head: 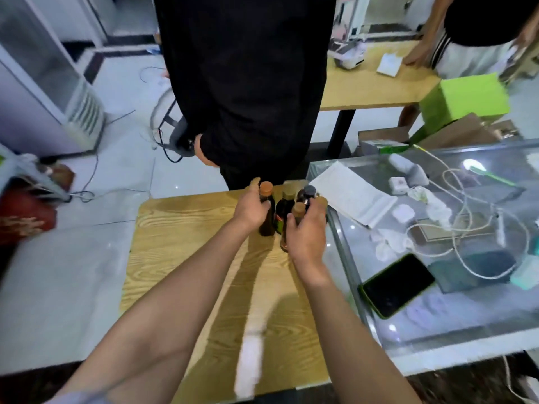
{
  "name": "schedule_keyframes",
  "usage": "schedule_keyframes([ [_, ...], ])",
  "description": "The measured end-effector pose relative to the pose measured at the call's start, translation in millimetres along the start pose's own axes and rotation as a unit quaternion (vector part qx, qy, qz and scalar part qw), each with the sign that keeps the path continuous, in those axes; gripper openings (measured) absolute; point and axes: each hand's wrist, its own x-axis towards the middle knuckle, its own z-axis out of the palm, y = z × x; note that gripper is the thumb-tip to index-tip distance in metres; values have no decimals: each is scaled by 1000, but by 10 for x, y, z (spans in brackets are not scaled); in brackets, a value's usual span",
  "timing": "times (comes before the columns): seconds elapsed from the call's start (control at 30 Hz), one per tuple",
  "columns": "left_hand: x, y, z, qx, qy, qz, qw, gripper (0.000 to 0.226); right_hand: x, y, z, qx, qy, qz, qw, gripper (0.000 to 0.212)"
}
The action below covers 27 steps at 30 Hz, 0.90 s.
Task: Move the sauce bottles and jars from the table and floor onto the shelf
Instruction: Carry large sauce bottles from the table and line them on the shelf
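While gripping bottles (267, 211), both hands (252, 209) over table (180, 228).

- both forearms bare from near elbow down to the wrists, no sleeves over them
- left hand (251, 211) and right hand (306, 233): bare, no gloves
- no watch, band or ring visible on the wrists or the finger parts in view
- bottom-left edge: sliver of pale grey-blue fabric, likely a short sleeve hem; too blurred to tell more
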Motion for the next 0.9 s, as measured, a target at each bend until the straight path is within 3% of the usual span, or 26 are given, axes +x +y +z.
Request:
schedule_keyframes([
  [0.07,193,26,43,15,-10,16,1000,69,140,59,75,-8,-23,9,1000,43],
  [0.3,373,-44,124,82,-35,78,993,49,236,191,182,63,-62,50,995,44],
  [0.43,232,-137,59,120,-1,97,988,40,179,209,139,146,-51,70,986,34],
  [0.57,34,-308,-59,132,38,91,986,28,109,252,136,147,-75,57,985,32],
  [0.73,-217,-374,-208,122,38,108,986,23,-157,189,5,213,-64,72,972,29],
  [0.9,-565,-283,-372,56,60,139,987,24,-459,-40,-326,381,-4,151,912,42],
])
